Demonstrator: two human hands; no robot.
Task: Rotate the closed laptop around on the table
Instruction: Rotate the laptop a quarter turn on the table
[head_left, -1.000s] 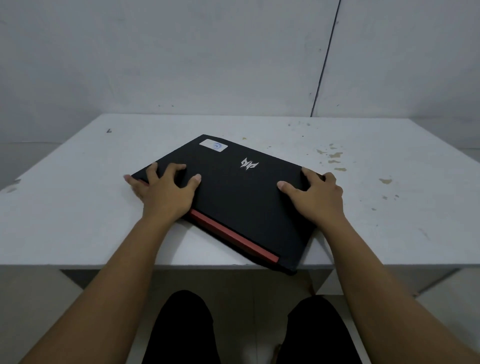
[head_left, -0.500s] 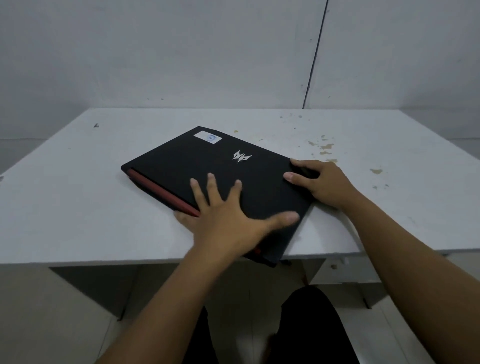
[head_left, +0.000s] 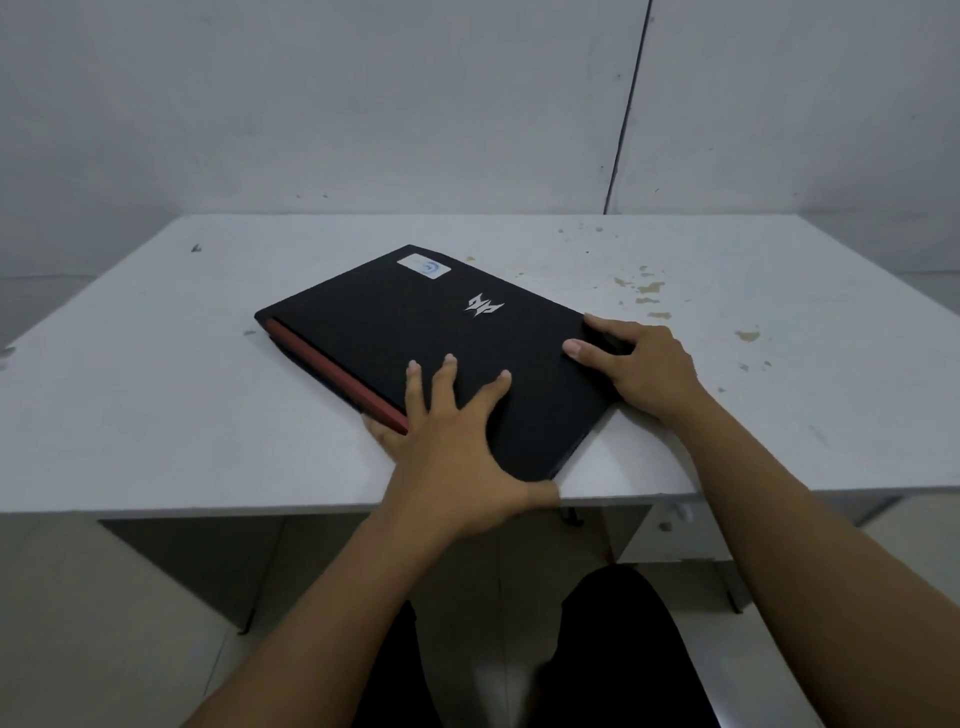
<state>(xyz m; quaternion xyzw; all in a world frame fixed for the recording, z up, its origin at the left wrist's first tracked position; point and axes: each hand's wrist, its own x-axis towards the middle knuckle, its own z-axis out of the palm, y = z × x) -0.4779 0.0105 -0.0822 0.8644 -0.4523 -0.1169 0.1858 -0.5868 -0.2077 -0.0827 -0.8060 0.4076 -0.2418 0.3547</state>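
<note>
A closed black laptop (head_left: 415, 322) with a silver logo, a white sticker and a red hinge strip lies skewed on the white table (head_left: 156, 405), one corner at the near edge. My left hand (head_left: 457, 447) lies spread on the lid's near corner, fingers apart, thumb wrapped around the near edge. My right hand (head_left: 639, 364) grips the laptop's right corner, thumb on top and fingers curled over the edge.
The table's near edge (head_left: 260, 506) runs just under my left hand. Chipped paint spots (head_left: 649, 288) mark the table's right side. A grey wall stands close behind. My dark-clothed legs (head_left: 597, 649) are under the table.
My left hand left the laptop's left corner and now sits on its near corner. The laptop has turned a little, its red hinge strip swinging leftward. My right hand kept its corner.
</note>
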